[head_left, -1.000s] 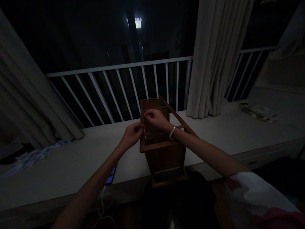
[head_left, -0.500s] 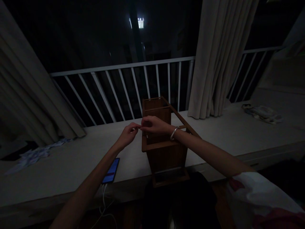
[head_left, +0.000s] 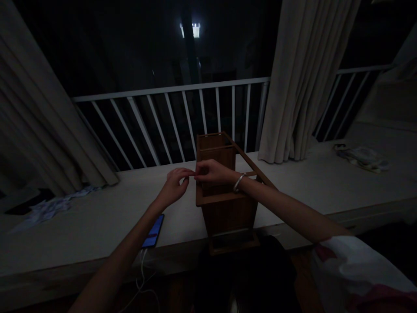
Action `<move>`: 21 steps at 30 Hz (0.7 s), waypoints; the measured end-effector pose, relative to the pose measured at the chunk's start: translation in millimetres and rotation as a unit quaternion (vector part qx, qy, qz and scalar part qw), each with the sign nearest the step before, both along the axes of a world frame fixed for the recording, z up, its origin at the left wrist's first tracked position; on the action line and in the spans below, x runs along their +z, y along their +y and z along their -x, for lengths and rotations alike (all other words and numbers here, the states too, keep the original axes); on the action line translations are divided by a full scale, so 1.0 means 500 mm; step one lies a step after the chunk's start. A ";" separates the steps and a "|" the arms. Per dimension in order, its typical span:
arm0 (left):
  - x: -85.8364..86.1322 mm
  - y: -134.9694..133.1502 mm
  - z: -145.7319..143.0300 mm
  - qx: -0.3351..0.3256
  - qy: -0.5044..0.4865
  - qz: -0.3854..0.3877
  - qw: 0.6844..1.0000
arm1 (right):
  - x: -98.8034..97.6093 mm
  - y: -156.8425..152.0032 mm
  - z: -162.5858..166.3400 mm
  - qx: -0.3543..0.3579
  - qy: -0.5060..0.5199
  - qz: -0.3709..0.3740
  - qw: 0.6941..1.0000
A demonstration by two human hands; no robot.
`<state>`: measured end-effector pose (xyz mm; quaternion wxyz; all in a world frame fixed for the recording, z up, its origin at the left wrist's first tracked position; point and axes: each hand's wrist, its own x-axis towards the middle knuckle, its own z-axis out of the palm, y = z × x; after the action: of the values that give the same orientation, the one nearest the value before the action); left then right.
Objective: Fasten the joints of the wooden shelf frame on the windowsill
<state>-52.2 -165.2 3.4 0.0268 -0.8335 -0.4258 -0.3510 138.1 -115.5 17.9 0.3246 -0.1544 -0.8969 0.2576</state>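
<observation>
A brown wooden piece of furniture with open frames and panels lies tilted before me, its far end on the pale ledge. My right hand, with a silver bangle on its wrist, is closed in a pinch over the left rail of the wood. From the left, my left hand meets it, thumb and forefinger brought together at the right fingertips. Whatever lies between the fingertips is too small and dark to make out.
A lit phone with a white cable lies on the ledge near its front edge. Behind are a white railing and curtains. Crumpled cloth lies at right, papers at left.
My left hand has shifted slightly right, its fingers straighter now toward the right fingertips. The right hand keeps its pinch at the rail. The whole view has moved a little.
</observation>
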 end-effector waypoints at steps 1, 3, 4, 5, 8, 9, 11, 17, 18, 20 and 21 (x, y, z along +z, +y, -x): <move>0.001 -0.006 -0.002 0.017 0.017 -0.010 1.000 | 0.000 -0.001 0.000 0.002 0.002 0.003 1.000; 0.002 -0.021 -0.006 0.053 0.046 -0.033 0.997 | 0.001 -0.001 0.000 0.003 0.004 0.009 1.000; 0.001 -0.029 -0.009 0.070 0.056 -0.045 0.995 | 0.001 -0.002 0.000 0.004 0.003 0.011 1.000; 0.000 -0.037 -0.011 0.085 0.063 -0.057 0.993 | 0.002 -0.002 0.000 0.004 0.002 0.013 1.000; -0.006 -0.058 -0.011 0.113 0.076 -0.084 0.987 | 0.003 -0.003 -0.001 0.000 -0.002 0.007 1.000; -0.008 -0.063 -0.009 0.115 0.078 -0.088 0.986 | 0.003 -0.003 -0.002 0.000 -0.005 0.003 1.000; -0.010 -0.072 -0.005 0.114 0.079 -0.093 0.986 | 0.005 -0.004 -0.004 0.005 -0.014 -0.012 1.000; -0.005 -0.107 0.001 0.097 0.029 -0.076 0.992 | 0.002 0.004 -0.005 0.041 -0.047 -0.071 0.996; -0.003 -0.115 -0.001 0.091 0.017 -0.068 0.993 | 0.002 0.005 -0.004 0.043 -0.048 -0.073 0.995; 0.002 -0.131 -0.007 0.077 -0.009 -0.048 0.996 | 0.001 0.007 -0.003 0.044 -0.049 -0.072 0.995; 0.004 -0.138 -0.010 0.070 -0.021 -0.037 0.997 | 0.001 0.008 -0.003 0.047 -0.049 -0.069 0.995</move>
<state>-47.2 -234.2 5.4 0.0735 -0.7923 -0.4703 -0.3815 139.7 -111.8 18.5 0.2780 -0.1019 -0.9335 0.2024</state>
